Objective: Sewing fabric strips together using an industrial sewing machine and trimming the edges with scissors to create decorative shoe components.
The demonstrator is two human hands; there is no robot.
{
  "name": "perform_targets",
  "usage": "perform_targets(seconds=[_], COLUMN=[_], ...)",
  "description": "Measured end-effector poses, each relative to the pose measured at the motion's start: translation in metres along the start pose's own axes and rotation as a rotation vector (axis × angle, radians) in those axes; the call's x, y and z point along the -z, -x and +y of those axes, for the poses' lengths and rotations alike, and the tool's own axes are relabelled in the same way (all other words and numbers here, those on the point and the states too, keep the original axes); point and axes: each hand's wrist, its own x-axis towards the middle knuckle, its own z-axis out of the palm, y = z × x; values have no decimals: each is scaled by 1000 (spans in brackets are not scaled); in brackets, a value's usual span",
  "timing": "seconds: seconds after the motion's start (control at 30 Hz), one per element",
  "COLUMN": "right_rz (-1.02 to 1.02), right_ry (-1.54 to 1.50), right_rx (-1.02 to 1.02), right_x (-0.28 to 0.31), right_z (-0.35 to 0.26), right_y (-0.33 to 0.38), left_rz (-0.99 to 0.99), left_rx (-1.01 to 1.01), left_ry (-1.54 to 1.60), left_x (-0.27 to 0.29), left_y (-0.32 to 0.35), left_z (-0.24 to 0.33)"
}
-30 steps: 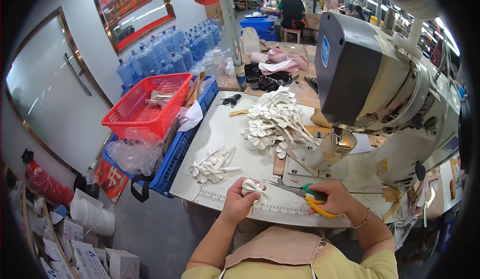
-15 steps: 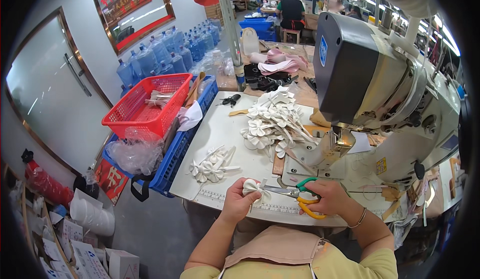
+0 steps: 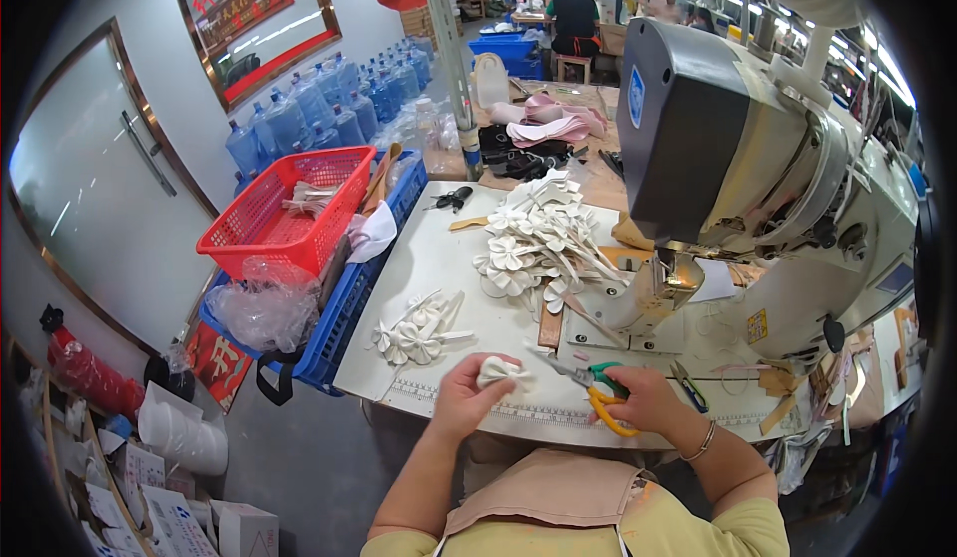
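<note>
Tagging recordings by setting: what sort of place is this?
Most likely a sewing workshop or factory floor: a large sewing machine stands on the worktable, a heap of white flower-shaped pieces lies beside it, and another person sits on a stool farther back.

The left hand (image 3: 465,397) is pinching a white flower (image 3: 499,369); at three o'clock from it, the right hand (image 3: 646,397) is gripping scissors (image 3: 581,375). A small flower pile (image 3: 419,338) is lying at ten o'clock, a bigger pile (image 3: 528,236) at twelve; a sewing machine (image 3: 688,133) is standing between one and two.
</note>
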Motion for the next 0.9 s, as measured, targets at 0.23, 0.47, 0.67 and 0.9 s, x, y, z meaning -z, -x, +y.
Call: perform_targets(seconds=[0.23,0.47,0.67,0.9], right_rz=[275,369,344,375], right_ry=[-90,-165,-174,-170], right_rx=[-272,-328,-341,-222], right_x=[6,3,-2,-14], right_z=[8,5,8,9], right_y=[4,13,30,12], left_rz=[289,-142,-248,-252], left_rx=[-342,-662,-580,-280], left_ry=[-1129,-1369,-1366,-1056], left_x=[63,-32,-21,-12], left_y=[-37,-104,-135,-77], left_z=[17,-29,-53,-37])
